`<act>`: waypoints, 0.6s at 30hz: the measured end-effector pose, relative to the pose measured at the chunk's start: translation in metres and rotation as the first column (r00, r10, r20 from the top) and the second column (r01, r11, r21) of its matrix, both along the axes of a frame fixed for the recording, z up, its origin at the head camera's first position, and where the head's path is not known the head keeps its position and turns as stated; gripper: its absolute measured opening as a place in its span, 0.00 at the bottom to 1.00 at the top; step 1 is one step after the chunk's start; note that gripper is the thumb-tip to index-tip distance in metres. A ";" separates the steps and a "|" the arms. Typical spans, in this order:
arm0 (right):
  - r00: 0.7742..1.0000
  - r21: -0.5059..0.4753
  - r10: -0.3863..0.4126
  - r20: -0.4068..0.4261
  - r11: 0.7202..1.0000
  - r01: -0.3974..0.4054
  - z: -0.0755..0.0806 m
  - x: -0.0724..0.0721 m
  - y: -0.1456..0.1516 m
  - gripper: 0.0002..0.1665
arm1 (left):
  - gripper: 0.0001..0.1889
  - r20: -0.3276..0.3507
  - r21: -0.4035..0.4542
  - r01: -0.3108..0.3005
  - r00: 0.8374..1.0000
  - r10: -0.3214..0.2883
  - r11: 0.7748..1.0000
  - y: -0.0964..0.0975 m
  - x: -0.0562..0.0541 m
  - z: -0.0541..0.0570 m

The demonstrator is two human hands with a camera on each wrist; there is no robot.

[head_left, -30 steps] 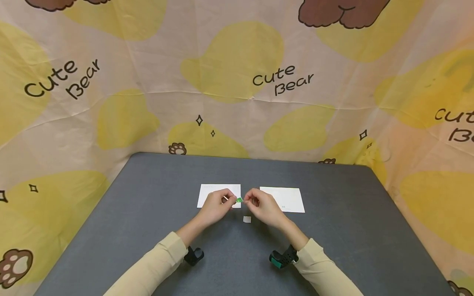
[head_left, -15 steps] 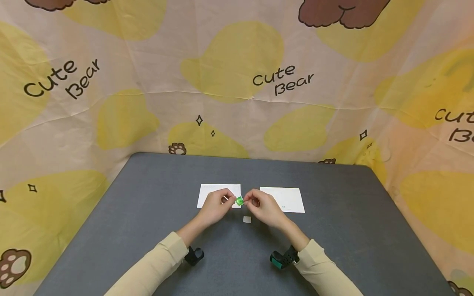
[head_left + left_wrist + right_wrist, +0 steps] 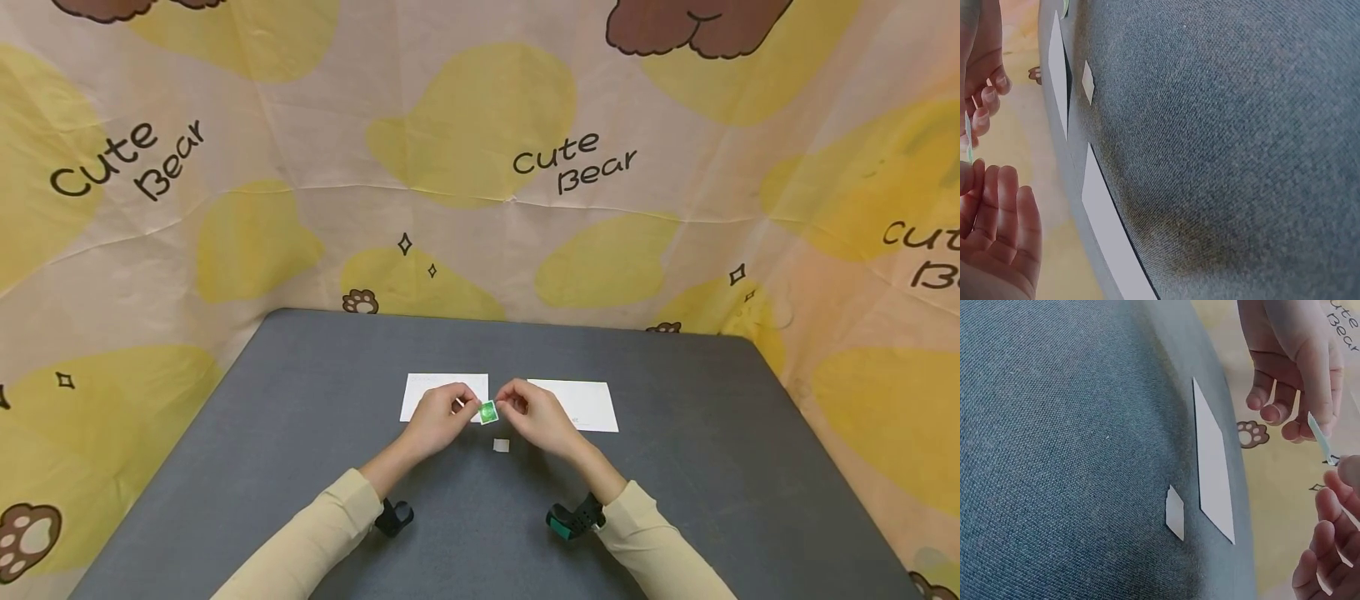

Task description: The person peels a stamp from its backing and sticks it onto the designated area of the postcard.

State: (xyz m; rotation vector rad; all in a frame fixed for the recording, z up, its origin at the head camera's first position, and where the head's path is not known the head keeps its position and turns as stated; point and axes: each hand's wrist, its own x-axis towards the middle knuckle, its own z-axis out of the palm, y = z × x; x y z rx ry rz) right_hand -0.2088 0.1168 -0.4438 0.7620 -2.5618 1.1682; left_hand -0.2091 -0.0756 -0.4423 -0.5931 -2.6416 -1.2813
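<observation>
Between my hands, raised over the table, is a small green stamp (image 3: pixel 488 412) with a white border. My left hand (image 3: pixel 441 414) pinches its left edge between thumb and index finger. The right hand (image 3: pixel 538 417) pinches at the opposite corner; its exact contact is hard to make out. Both wrist views show the stamp (image 3: pixel 969 140) nearly edge-on, a thin pale green strip (image 3: pixel 1320 439). Below the hands a small whitish square (image 3: pixel 501 446) lies on the table.
Two white cards or envelopes lie side by side: the left card (image 3: pixel 420 392) partly under my left hand, the right card (image 3: pixel 592 404) beyond my right hand. The dark grey table (image 3: pixel 480 533) ends at a printed cloth backdrop (image 3: pixel 465 125).
The stamp has turned from nearly edge-on to showing its green face and has shifted slightly right and down. Both hands have barely moved; the small square and cards stay put.
</observation>
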 end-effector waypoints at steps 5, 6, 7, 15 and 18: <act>0.999 0.037 0.007 0.036 0.999 -0.008 0.000 0.000 -0.002 0.02 | 0.06 -0.044 -0.064 0.015 0.999 -0.018 0.998 0.000 0.000 0.001; 0.999 0.043 0.007 0.038 0.999 -0.008 0.000 0.000 -0.002 0.02 | 0.06 -0.049 -0.073 0.017 0.999 -0.021 0.997 0.000 0.000 0.002; 0.999 0.045 0.007 0.040 0.999 -0.009 0.000 0.001 -0.003 0.02 | 0.06 -0.055 -0.080 0.021 0.998 -0.025 0.997 0.000 0.000 0.002; 0.998 0.057 -0.010 0.054 0.998 0.007 -0.001 0.001 -0.005 0.03 | 0.07 -0.115 -0.142 0.021 0.993 -0.038 0.990 0.001 -0.001 0.002; 0.998 0.059 -0.010 0.061 0.998 0.007 -0.001 0.002 -0.006 0.03 | 0.07 -0.137 -0.166 0.017 0.990 -0.040 0.986 0.001 -0.001 0.002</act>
